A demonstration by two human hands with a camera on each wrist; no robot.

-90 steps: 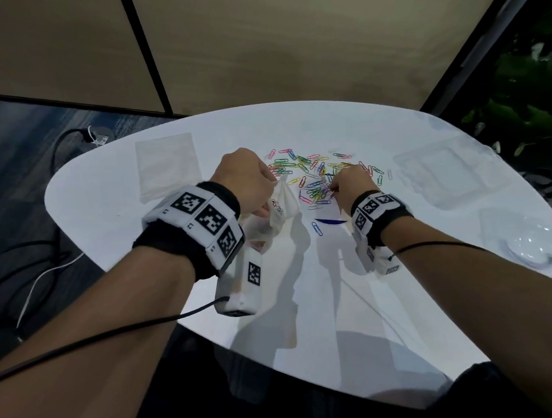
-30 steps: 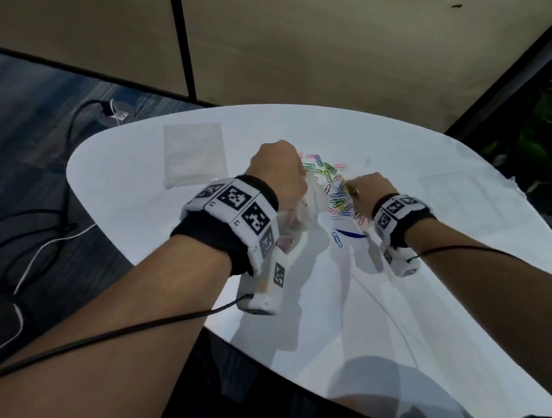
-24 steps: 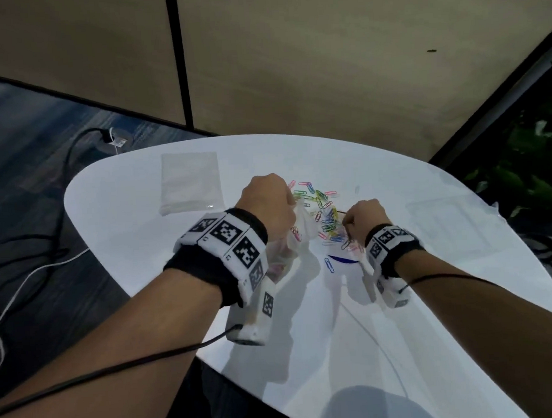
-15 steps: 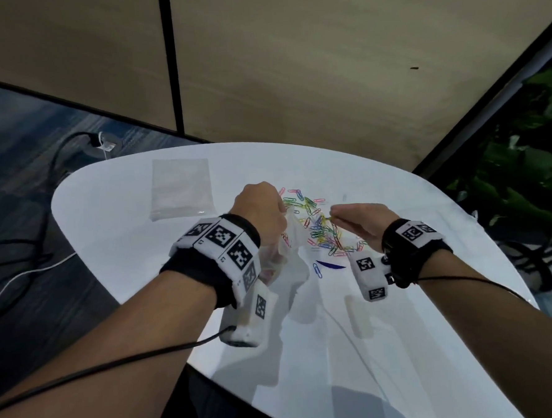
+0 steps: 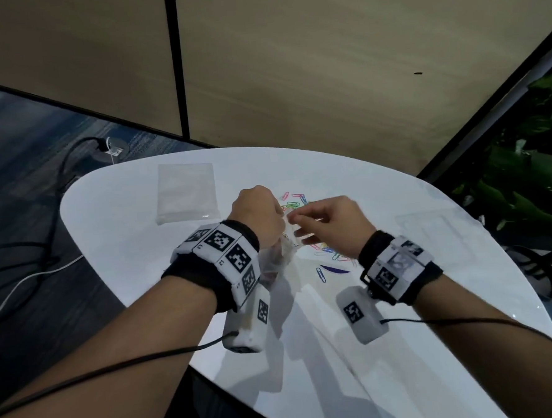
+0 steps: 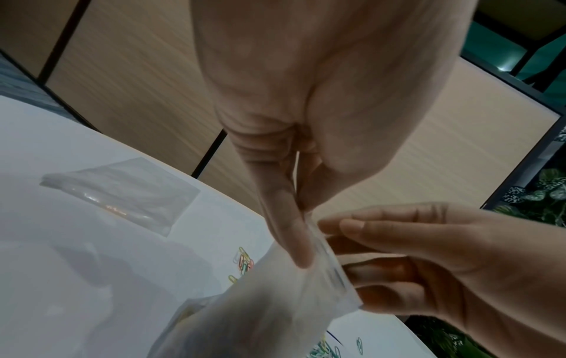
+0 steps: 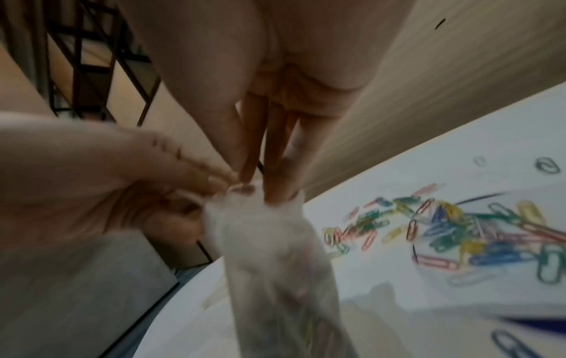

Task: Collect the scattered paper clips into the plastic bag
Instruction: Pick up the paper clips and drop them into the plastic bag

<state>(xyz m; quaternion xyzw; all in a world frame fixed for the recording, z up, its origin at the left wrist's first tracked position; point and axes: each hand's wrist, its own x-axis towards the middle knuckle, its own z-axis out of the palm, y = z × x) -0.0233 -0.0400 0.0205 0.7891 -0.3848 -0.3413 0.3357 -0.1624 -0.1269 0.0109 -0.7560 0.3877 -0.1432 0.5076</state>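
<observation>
Plastic bag (image 5: 278, 247) is clear, crumpled, hanging mouth-up above the white table (image 5: 140, 223) between both hands, a few coloured clips dimly visible inside through the film; loose paper clips (image 7: 453, 225) in red, blue, green, yellow lie heaped on the table just beyond and right of the bag; left hand (image 5: 257, 214) fingers curled, thumb and fingers pinching the bag's top edge; right hand (image 5: 332, 224) fingers nearly straight and close together, tips at the bag mouth, touching the rim; cannot tell whether it carries a clip; right wrist view is motion-blurred, bag contents hard to make out; second flat clear bag (image 5: 186, 191) lies far left on the table, well apart.
</observation>
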